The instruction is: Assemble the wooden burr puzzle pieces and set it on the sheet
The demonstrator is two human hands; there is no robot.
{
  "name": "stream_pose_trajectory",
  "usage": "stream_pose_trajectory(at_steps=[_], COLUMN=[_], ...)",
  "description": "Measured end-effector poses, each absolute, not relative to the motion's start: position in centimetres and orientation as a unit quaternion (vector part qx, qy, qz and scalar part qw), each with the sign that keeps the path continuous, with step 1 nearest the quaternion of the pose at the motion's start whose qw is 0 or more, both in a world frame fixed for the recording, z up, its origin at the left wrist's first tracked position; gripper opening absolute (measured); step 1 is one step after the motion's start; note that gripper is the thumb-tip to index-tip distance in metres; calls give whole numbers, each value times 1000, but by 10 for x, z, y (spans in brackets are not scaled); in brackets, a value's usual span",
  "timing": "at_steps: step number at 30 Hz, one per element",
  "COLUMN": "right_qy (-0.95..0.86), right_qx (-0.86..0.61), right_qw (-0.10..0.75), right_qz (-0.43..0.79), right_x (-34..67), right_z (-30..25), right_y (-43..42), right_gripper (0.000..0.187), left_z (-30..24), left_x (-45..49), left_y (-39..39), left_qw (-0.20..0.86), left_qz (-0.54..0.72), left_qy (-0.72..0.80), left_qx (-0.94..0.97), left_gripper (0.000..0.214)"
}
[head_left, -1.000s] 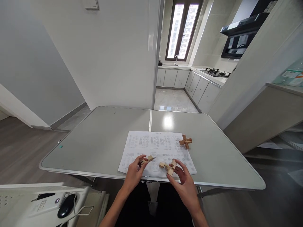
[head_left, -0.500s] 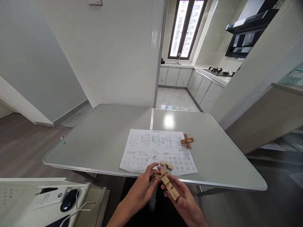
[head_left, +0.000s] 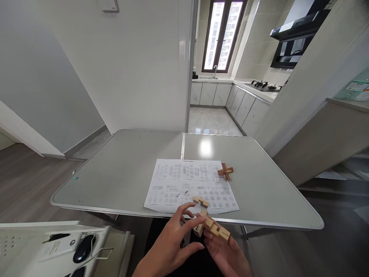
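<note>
My right hand (head_left: 223, 252) is closed around several notched wooden puzzle pieces (head_left: 215, 226), fitted together at angles near the table's front edge. One block end in this bundle bears a dark mark like a 3. My left hand (head_left: 175, 242) has its fingers spread and thumb apart; its index fingertip reaches the bundle, though whether it presses on it is hard to tell. Just beyond, a loose notched wooden piece (head_left: 201, 201) lies on the printed sheet (head_left: 167, 184). An assembled wooden cross-shaped puzzle (head_left: 225, 171) rests at the sheet's right edge.
The grey-green folding table (head_left: 121, 169) has a metal rim and a centre seam. At lower left, a white cart or tray (head_left: 25, 250) carries a black mouse (head_left: 84, 248), a white box and a cable. A kitchen lies beyond the doorway.
My left hand has let go of the pieces and its fingers have spread. The bundle has shifted a little to the right and turned flatter in my right hand.
</note>
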State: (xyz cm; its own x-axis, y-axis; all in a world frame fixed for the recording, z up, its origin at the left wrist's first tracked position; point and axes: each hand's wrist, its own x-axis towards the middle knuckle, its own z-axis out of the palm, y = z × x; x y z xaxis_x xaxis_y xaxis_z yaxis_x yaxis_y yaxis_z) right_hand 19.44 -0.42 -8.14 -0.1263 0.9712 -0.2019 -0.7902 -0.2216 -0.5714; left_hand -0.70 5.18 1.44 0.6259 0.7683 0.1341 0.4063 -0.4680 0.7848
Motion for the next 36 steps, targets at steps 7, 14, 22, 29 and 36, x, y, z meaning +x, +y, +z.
stream_pose_trajectory(at_steps=[7,14,22,29,36], right_qy=[-190,-116,-30,-23,-84], right_qx=[-242,-274,-318,-324,-341], right_qw=[551,586,626,622,604], right_qz=[776,754,711,713,716], right_x=[177,177,188,185,186], right_z=[-64,-82,-69,-59,-54], right_y=[-8,-3,-6,-8,-11], right_gripper=[67,51,31,35,57], left_z=[20,12,0,-1,-2], left_x=[-2,-5,-16,-10,-11], left_y=[56,52,42,36,38], left_qw=[418,446,454,497,513], left_qz=[207,292,303,288,311], left_qy=[344,364,450,476,487], left_qx=[815,764,706,666,635], left_gripper=[34,14,25,34,24])
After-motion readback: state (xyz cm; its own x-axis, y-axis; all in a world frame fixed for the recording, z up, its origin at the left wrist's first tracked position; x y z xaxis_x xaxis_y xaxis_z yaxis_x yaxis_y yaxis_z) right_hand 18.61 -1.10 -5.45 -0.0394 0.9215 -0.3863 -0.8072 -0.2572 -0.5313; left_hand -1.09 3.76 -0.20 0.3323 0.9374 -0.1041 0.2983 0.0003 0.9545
